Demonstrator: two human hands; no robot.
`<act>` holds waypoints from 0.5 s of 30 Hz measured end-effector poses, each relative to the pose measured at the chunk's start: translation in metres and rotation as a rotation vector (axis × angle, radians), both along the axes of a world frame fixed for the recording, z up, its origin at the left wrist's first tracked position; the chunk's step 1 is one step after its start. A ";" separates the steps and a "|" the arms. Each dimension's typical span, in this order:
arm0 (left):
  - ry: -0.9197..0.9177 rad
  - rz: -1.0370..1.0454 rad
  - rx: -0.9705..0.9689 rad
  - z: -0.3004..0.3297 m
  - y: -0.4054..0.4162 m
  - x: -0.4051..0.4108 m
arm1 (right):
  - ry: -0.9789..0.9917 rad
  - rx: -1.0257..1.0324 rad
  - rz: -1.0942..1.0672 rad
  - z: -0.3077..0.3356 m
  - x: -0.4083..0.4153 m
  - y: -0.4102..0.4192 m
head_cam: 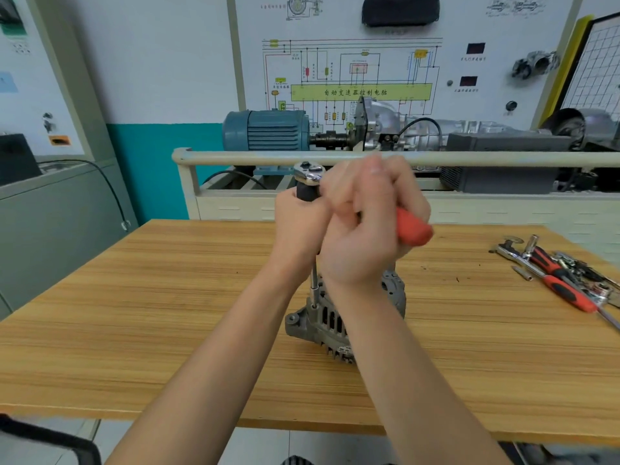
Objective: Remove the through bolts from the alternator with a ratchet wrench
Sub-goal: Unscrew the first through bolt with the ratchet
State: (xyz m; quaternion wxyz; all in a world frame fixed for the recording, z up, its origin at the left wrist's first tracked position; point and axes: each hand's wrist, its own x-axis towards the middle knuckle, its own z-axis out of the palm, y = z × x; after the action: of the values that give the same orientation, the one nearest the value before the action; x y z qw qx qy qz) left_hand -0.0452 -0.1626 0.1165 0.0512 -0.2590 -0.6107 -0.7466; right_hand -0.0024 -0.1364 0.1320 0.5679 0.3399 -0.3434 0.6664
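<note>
- right hand (365,226) wrapped round the red grip of the ratchet wrench (413,229); fingers curled tight, a bit motion-blurred
- left hand (298,223) just beside it, touching the right; grips a black cylindrical piece (307,192) directly under the chrome ratchet head (309,172)
- hands together, both clamped on the tool, raised above the alternator
- thin chrome extension bar (314,276) runs straight down from under the left hand to a socket sitting on the alternator's top edge, left side; bolt itself hidden by the socket
- alternator (330,318) stands on the wooden table (167,313), near centre, vented grey housing facing camera, partly hidden behind the right wrist
- mounting ear with a hole sticks out at its lower left
- far right of table: pile of loose tools (563,276) — red-and-black handles, chrome sockets, a bit; well apart from the alternator
- behind the table: cream rail (469,159), blue electric motor (268,130) coupled to a grey gearbox assembly, wiring-diagram board (360,78) on the wall
- grey cabinet (60,229) at left
</note>
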 end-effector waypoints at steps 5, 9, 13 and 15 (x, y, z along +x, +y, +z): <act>-0.009 -0.155 -0.058 0.001 -0.008 -0.017 | -0.258 -0.273 0.628 0.021 -0.011 0.051; -0.010 -0.322 -0.081 0.005 -0.009 -0.022 | -0.511 -0.425 1.021 0.033 -0.036 0.077; -0.071 -0.301 -0.077 0.004 -0.006 -0.021 | -0.572 -0.442 1.107 0.033 -0.050 0.080; -0.080 -0.226 -0.053 0.003 -0.004 -0.022 | -0.517 -0.441 1.064 0.033 -0.044 0.077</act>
State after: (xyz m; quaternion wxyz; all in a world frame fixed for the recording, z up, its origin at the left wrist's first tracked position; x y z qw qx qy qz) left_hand -0.0672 -0.1668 0.1197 -0.0644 -0.2976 -0.5987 -0.7409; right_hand -0.0465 -0.0598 0.1645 0.1141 0.1671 -0.1081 0.9733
